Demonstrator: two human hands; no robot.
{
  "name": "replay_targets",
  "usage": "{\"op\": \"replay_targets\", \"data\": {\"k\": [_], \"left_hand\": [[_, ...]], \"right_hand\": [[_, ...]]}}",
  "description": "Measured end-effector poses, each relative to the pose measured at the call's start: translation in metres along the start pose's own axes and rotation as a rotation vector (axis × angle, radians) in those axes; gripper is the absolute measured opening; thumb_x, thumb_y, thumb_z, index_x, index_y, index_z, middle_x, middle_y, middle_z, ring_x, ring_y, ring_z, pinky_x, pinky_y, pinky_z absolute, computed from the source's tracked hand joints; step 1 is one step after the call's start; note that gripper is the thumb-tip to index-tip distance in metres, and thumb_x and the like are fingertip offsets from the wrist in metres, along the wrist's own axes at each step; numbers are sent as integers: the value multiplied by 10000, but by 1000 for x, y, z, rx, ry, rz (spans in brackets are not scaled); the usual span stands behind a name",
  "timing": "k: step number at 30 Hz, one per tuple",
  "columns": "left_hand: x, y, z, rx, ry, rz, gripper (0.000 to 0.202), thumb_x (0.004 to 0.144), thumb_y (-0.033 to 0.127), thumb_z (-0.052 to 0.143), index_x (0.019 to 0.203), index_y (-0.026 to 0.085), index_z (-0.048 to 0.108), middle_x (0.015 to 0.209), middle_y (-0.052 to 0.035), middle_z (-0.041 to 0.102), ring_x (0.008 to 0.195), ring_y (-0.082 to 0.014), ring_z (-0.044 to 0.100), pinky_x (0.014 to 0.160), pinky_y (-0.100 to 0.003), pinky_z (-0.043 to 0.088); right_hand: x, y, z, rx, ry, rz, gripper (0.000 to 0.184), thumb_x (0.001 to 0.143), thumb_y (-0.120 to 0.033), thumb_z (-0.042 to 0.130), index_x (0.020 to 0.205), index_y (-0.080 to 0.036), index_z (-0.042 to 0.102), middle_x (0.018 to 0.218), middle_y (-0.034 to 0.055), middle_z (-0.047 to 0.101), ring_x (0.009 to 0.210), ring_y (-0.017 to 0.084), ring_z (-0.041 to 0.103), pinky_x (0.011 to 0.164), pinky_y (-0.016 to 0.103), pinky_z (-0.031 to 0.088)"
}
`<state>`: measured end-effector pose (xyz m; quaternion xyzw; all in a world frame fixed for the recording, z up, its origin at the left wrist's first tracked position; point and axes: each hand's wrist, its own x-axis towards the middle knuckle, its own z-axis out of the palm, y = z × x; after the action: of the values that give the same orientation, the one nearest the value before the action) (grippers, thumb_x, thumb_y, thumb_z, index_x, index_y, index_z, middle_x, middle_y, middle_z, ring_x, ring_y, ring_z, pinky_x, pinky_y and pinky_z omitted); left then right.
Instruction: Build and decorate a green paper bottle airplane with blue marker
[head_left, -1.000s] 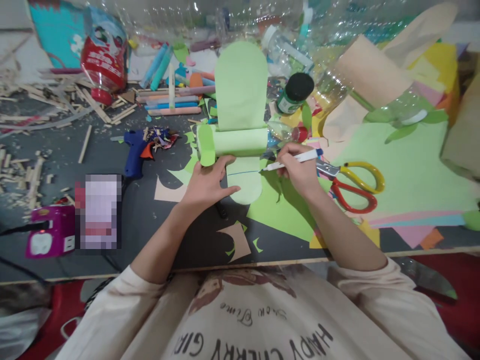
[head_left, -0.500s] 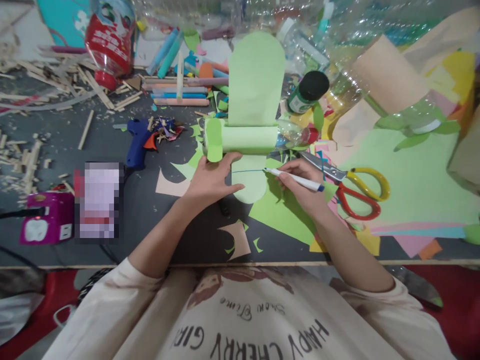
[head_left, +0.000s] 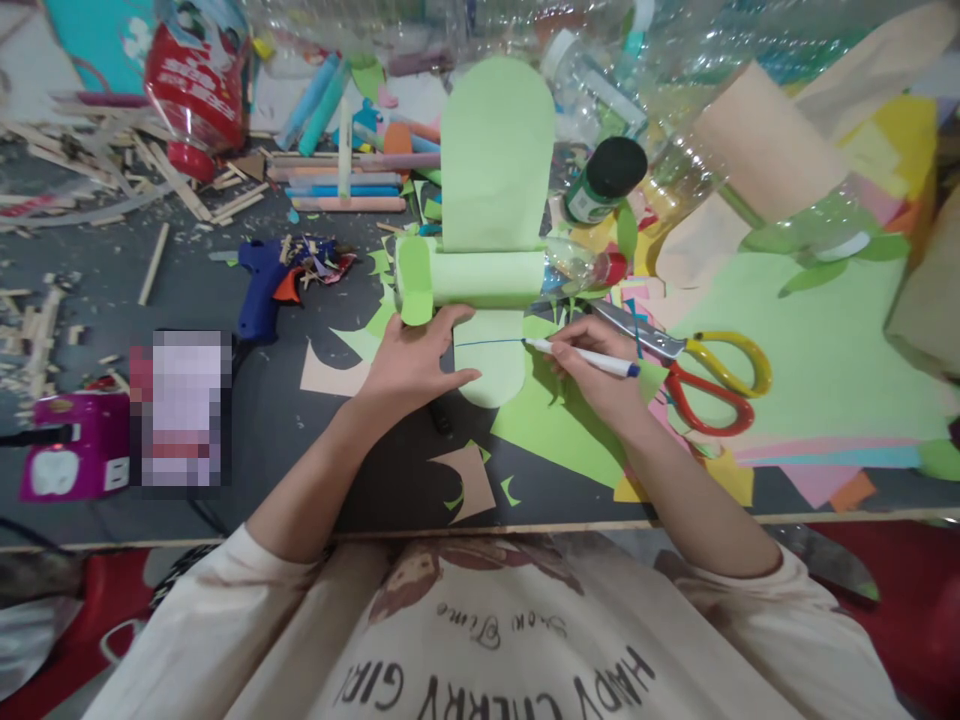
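Observation:
My right hand (head_left: 596,365) pinches a white marker with a blue end (head_left: 596,357). Its tip touches the right end of a thin blue line drawn across the lower flap of a light green paper model (head_left: 495,150). The model has a rounded upper flap and a rolled paper tube (head_left: 487,278) across its middle, with a clear bottle neck and red cap sticking out on the right. My left hand (head_left: 412,360) rests at the flap's left side, thumb and forefinger spread on the paper. Its other fingers are partly hidden near the tube.
Large scissors (head_left: 701,365) with yellow and red handles lie right of my right hand. To the left are a blue glue gun (head_left: 262,285), a blurred phone-like object (head_left: 184,410) and a purple box (head_left: 79,445). A dark-capped bottle (head_left: 607,180), paper scraps and wood sticks surround the model.
The whole view has shifted slightly, so most things appear a little further left. Both hands keep nearly the same pose, and the marker tip stays at the line's right end.

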<state>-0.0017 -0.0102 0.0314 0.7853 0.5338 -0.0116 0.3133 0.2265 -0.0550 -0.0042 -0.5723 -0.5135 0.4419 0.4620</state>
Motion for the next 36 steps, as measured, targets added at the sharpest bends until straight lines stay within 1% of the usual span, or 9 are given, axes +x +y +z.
{"op": "replay_targets", "data": {"k": [4,8,12,17,22,26,28,32,36], "left_hand": [[-1,0,0,7,-4,0,611,834,410,646,1378,208,453,890,-21,626,825,-231,611,887,-329,403],[-1,-1,1,13,6,7,606,835,413,647,1373,209,458,875,-17,625,829,-230,606,900,-328,396],[-1,-1,1,5,17,14,605,830,399,661,1367,202,463,863,-13,617,798,-218,595,895,-327,395],[-1,-2,2,-8,39,38,590,823,388,670,1349,210,469,843,-5,612,793,-212,589,888,-329,400],[-1,-5,3,-8,53,54,579,820,383,664,1338,203,478,821,-2,593,750,-200,571,840,-319,415],[-1,-10,5,-11,86,125,451,887,269,513,1331,193,488,782,6,544,688,-165,539,792,-293,413],[-1,-13,5,-20,90,162,451,881,207,465,1331,188,487,759,15,514,664,-150,525,773,-279,411],[-1,-14,5,-24,94,176,476,844,180,486,1320,174,493,738,28,478,646,-140,502,765,-276,413],[0,-13,5,-46,98,172,478,837,182,495,1315,181,495,736,33,465,647,-136,495,745,-268,413]], "right_hand": [[-2,0,-3,31,57,-33,157,806,-310,709,706,-220,628,572,-28,630,486,117,581,458,242,449],[-5,0,-1,-16,16,-60,158,820,-316,708,720,-217,637,589,-24,618,487,109,548,449,237,414],[-7,2,2,-63,-7,-38,151,830,-306,695,728,-213,634,585,-27,586,479,99,504,440,233,376],[-6,2,2,-83,-4,-46,98,821,-248,672,735,-217,635,589,-30,588,482,100,502,446,233,371],[-7,1,2,-98,-6,-53,94,815,-212,664,728,-217,628,605,-29,596,497,102,516,464,234,382],[-8,0,2,-109,-15,-68,85,820,-209,661,741,-217,631,611,-29,596,501,103,513,465,235,382],[-8,0,2,-119,-16,-83,82,821,-204,659,745,-217,631,623,-27,604,507,105,519,469,238,388],[-8,0,1,-151,-30,-134,71,828,-210,654,762,-220,632,646,-25,619,521,109,532,482,244,402],[-10,-3,1,-206,-69,-160,77,847,-250,647,776,-222,630,620,-31,599,506,107,512,476,243,389]]}}
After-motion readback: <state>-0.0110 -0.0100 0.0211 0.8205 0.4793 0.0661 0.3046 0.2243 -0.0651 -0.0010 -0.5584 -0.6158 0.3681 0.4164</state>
